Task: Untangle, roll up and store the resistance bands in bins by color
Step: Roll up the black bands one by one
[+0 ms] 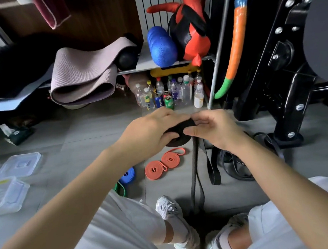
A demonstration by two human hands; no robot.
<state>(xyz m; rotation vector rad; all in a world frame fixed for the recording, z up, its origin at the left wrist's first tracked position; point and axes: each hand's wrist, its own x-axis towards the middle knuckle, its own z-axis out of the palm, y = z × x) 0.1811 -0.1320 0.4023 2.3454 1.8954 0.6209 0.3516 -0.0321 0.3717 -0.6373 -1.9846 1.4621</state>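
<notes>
My left hand (150, 131) and my right hand (213, 129) both grip a partly rolled black resistance band (179, 133) held above the floor. Its loose tail (196, 181) hangs straight down between my knees. Two rolled orange bands (162, 165) lie on the floor just below my hands. A rolled blue band (128, 176) and a green band (121, 189) lie to their left, partly hidden by my left forearm. More loose black bands (232, 164) lie tangled under my right wrist.
Clear plastic bins and lids (7, 183) sit on the floor at the left. Several bottles and cans (170, 94) stand under a shelf ahead. Folded mats (83, 75) lie at the left, a black machine frame (287, 93) at the right. My shoes (177, 222) are below.
</notes>
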